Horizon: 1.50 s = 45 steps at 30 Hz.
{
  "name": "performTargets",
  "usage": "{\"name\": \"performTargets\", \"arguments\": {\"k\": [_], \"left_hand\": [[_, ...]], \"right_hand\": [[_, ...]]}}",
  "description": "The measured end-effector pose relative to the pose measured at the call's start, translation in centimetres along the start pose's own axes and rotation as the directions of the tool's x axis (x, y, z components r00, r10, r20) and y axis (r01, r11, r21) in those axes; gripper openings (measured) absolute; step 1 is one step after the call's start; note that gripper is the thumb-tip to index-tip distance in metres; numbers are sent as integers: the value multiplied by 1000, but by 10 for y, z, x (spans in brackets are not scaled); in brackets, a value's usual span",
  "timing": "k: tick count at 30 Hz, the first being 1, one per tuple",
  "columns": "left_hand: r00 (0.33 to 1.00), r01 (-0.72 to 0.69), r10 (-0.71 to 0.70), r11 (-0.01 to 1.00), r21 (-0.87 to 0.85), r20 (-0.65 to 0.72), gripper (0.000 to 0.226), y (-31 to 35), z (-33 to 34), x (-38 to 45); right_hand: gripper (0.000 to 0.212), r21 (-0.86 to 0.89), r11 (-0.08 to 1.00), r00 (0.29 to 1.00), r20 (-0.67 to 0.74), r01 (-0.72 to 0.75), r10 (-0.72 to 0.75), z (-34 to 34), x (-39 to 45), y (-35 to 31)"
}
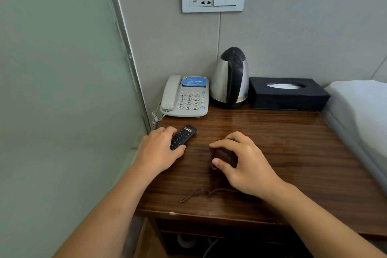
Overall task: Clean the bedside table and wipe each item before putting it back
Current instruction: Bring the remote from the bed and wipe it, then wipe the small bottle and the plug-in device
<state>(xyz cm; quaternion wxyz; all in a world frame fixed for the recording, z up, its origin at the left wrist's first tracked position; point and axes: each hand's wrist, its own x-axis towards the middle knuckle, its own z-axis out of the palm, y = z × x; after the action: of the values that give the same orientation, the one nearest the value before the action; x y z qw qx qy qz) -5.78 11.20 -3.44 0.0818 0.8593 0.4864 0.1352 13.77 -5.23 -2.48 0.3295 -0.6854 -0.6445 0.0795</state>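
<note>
Right hand (245, 161) curled round brown cloth (225, 156) on worktop (282, 142). Left hand (159, 148) gripping black remote (185, 135). Beyond fingers: phone (186, 96), kettle (230, 78).

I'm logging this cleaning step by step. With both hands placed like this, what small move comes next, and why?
Probably lift the remote: the left hand already grips it, and the right hand holds the brown cloth bunched beside it, ready to wipe.

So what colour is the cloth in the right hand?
Dark brown, nearly matching the wooden tabletop; the cloth shows best in the head view, bunched under the right hand.
</note>
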Motion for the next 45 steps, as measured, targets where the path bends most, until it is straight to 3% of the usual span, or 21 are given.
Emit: {"name": "performTargets", "arguments": {"k": [2, 6, 11, 17, 22, 26, 30, 32, 38, 42, 45], "left_hand": [[996, -70, 72, 997, 37, -53, 70, 11, 0, -4], [952, -297, 279, 944, -147, -128, 56, 57, -7, -21], [893, -450, 444, 870, -203, -76, 50, 114, -12, -25], [764, -622, 645, 723, -299, -29, 47, 210, -22, -16], [606, -734, 795, 558, -388, -2, 45, 308, -18, -15], [488, -762, 873, 433, -481, 13, 45, 385, -9, -21], [365, -779, 931, 314, -543, 15, 43, 455, 0, -42], [308, -783, 951, 260, -565, 10, 43, 486, 7, -57], [169, -749, 983, 174, -639, 70, 45, 554, 28, -106], [94, -813, 991, 129, -567, 91, 41, 593, 38, -120], [89, -865, 991, 124, -486, 95, 52, 616, 44, -123]], "right_hand": [[37, -61, 998, 1000, -1, 7, -7, -7, 0, 0], [29, -114, 993, 999, -46, 5, -10, -31, -7, 4], [22, -196, 977, 989, -137, -89, 63, -85, -32, 22], [37, -267, 928, 938, -296, -261, 178, -163, -81, 42], [41, -278, 860, 865, -402, -428, 300, -227, -139, 54], [36, -251, 779, 764, -505, -575, 401, -280, -193, 56], [25, -366, 640, 736, -382, -676, 559, -328, -255, 48], [25, -395, 568, 685, -294, -722, 666, -343, -288, 42], [39, -353, 410, 512, -270, -841, 816, -383, -368, 33], [49, -270, 354, 433, -340, -895, 835, -406, -404, 37], [48, -233, 336, 404, -396, -913, 824, -414, -422, 50]]}}
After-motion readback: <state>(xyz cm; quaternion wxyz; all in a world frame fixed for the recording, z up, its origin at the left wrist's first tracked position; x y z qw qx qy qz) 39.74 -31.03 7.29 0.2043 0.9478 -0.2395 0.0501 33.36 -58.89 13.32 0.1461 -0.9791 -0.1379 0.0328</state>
